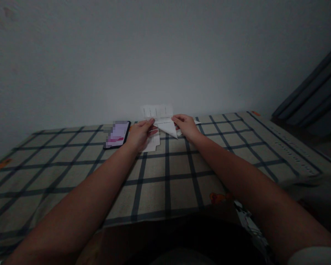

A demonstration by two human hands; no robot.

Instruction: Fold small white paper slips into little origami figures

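A white printed paper (165, 124) is held up between both hands over the table, with a pointed lower corner hanging down. My left hand (142, 133) pinches its left side, thumb on top. On its right side, my right hand (186, 126) grips the paper between thumb and fingers. Below and beside my left hand, more printed paper (153, 141) lies on the cloth. Another bit of white paper (197, 122) shows just behind my right hand. A phone (117, 134) with a lit screen lies left of my left hand.
A checked cloth (168, 191) with dark blue lines covers the table. Its far edge meets a plain grey wall (165, 55). Dark curtain fabric (314, 88) hangs at the right. Printed lettering and orange patches mark the cloth.
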